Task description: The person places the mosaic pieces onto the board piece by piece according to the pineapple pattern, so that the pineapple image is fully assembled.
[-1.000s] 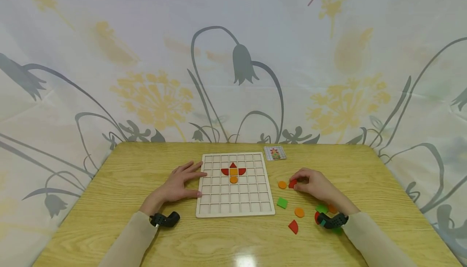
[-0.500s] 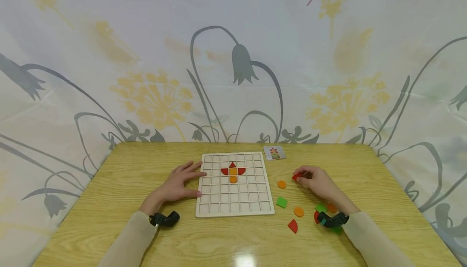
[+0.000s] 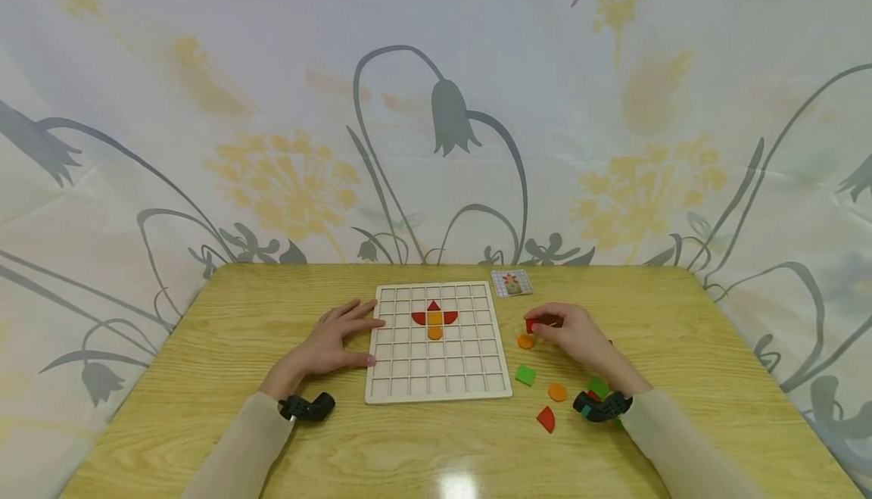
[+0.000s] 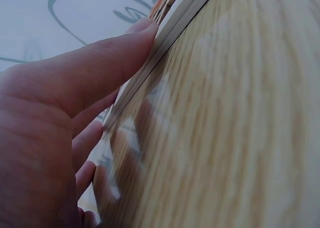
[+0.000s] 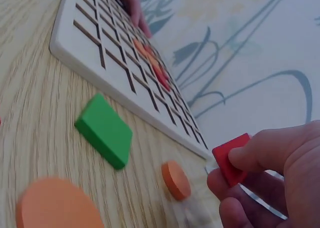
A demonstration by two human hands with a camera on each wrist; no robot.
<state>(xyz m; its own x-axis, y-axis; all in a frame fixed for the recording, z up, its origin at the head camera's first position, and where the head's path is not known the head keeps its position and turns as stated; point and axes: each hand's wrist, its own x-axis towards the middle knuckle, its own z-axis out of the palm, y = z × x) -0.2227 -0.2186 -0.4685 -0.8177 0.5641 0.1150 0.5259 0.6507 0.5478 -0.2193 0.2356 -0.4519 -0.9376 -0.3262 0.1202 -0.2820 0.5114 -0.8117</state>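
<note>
My right hand (image 3: 572,332) pinches a small red tile (image 5: 232,158) between thumb and fingers, above the table beside a loose orange disc (image 3: 525,341). Its exact outline is partly covered by the thumb. My left hand (image 3: 334,341) lies with spread, fairly straight fingers at the left edge of a white grid board (image 3: 436,398); in the left wrist view the thumb (image 4: 110,62) touches the rim. On the board sit a red triangle (image 3: 434,306), an orange square (image 3: 434,319) flanked by two red quarter circles (image 3: 450,317), and an orange disc (image 3: 434,332) below.
Right of the board lie a green square (image 3: 525,375), another orange disc (image 3: 557,392) and a red quarter circle (image 3: 546,419). More pieces, including a green one (image 3: 598,388), are partly under the right wrist. A printed pattern card (image 3: 512,283) lies behind, near the patterned backdrop.
My right hand has lifted the red tile from the table, turned it, and moved left with it toward the board. The left hand stays in place.
</note>
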